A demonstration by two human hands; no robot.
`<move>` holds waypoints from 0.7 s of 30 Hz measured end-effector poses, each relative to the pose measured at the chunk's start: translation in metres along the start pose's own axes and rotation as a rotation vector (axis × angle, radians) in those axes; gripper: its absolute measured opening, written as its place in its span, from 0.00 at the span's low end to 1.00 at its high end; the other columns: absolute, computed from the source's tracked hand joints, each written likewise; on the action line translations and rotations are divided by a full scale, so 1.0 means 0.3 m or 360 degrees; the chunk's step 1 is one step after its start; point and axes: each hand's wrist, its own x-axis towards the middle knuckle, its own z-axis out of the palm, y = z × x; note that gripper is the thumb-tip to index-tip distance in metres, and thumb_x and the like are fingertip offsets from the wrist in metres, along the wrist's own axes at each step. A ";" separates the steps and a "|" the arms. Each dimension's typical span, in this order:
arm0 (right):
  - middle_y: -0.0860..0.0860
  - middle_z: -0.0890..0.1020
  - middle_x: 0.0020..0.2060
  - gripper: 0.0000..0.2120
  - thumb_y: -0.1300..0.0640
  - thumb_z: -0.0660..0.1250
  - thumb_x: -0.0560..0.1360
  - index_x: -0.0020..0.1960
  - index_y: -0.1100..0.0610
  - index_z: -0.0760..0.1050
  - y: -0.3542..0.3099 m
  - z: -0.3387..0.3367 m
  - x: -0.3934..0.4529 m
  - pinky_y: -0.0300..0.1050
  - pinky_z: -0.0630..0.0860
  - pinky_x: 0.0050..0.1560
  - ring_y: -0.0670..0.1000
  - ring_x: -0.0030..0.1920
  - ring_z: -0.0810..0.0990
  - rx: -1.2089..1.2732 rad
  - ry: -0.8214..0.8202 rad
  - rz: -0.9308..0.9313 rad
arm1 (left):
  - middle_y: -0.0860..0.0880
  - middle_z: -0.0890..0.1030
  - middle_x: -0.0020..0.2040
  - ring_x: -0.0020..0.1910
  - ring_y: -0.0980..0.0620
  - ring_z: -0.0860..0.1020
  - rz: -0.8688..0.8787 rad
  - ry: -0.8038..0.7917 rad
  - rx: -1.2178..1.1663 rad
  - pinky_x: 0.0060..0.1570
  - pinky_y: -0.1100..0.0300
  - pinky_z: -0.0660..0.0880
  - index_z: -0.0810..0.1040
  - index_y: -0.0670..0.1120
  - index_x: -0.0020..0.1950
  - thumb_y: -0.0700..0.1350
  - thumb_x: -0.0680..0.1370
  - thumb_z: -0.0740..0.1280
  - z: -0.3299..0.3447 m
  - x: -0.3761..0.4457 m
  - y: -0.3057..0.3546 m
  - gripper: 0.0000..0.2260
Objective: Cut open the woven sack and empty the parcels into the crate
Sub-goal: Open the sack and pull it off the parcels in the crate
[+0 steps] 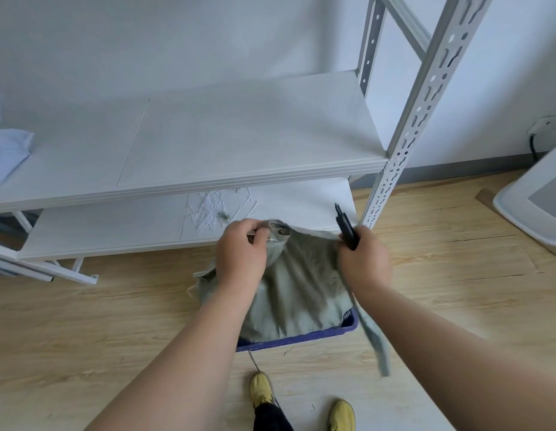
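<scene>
A grey-green woven sack (298, 290) hangs over a blue crate (301, 337) on the wooden floor and covers most of it. My left hand (239, 253) pinches the sack's bunched top corner. My right hand (362, 262) grips a black cutter (345, 227), its tip pointing up and away, together with the sack's other top corner. A cut strip of sack fabric (374, 334) dangles from my right hand past the crate's right end. No parcels show; the sack hides the crate's inside.
A white metal shelving unit stands just behind the crate; its low shelf (115, 228) carries scattered white scraps (214, 209), and its upright post (391, 169) is close to my right hand. A white bin (534, 194) sits at the right. My yellow shoes (262, 387) are below.
</scene>
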 end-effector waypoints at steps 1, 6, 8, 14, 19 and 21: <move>0.49 0.80 0.36 0.05 0.60 0.64 0.75 0.49 0.51 0.75 -0.027 -0.012 0.003 0.50 0.77 0.38 0.53 0.38 0.78 0.0074 0.0038 -0.0070 | 0.51 0.79 0.48 0.45 0.54 0.75 0.0032 0.0078 -0.0021 0.43 0.64 0.67 0.81 0.46 0.48 0.46 0.78 0.67 -0.009 -0.002 0.006 0.05; 0.49 0.81 0.38 0.04 0.57 0.68 0.75 0.49 0.52 0.77 -0.101 -0.050 0.013 0.51 0.78 0.41 0.54 0.40 0.79 0.0024 -0.0090 -0.0289 | 0.50 0.77 0.46 0.44 0.55 0.73 0.0170 0.0137 -0.0031 0.38 0.70 0.63 0.78 0.46 0.45 0.44 0.78 0.68 -0.047 0.005 -0.004 0.03; 0.49 0.81 0.37 0.05 0.56 0.68 0.74 0.50 0.51 0.78 -0.113 -0.074 0.015 0.53 0.79 0.42 0.54 0.41 0.80 0.0070 -0.0062 -0.0268 | 0.50 0.78 0.46 0.44 0.55 0.74 0.0152 0.0199 -0.0067 0.40 0.70 0.63 0.79 0.45 0.45 0.42 0.77 0.68 -0.071 0.022 0.000 0.02; 0.48 0.82 0.40 0.04 0.55 0.69 0.74 0.49 0.51 0.80 -0.189 -0.101 0.021 0.47 0.76 0.44 0.52 0.44 0.79 0.0142 -0.0067 -0.0368 | 0.51 0.78 0.46 0.45 0.55 0.75 0.0179 0.0266 -0.0085 0.40 0.74 0.65 0.79 0.44 0.47 0.45 0.78 0.67 -0.095 0.007 0.022 0.05; 0.47 0.82 0.41 0.06 0.55 0.68 0.74 0.51 0.50 0.80 -0.232 -0.116 0.008 0.45 0.75 0.44 0.49 0.43 0.79 0.0330 0.0045 -0.0396 | 0.49 0.79 0.45 0.43 0.54 0.74 0.0248 0.0447 -0.0152 0.40 0.69 0.65 0.79 0.43 0.45 0.44 0.78 0.67 -0.135 0.028 0.031 0.05; 0.48 0.82 0.39 0.05 0.55 0.69 0.74 0.49 0.51 0.80 -0.231 -0.109 0.001 0.46 0.75 0.44 0.52 0.44 0.80 0.0175 -0.0089 -0.0401 | 0.49 0.79 0.45 0.44 0.54 0.75 0.0226 0.0333 -0.0089 0.38 0.69 0.64 0.78 0.45 0.44 0.45 0.78 0.67 -0.133 0.017 0.028 0.05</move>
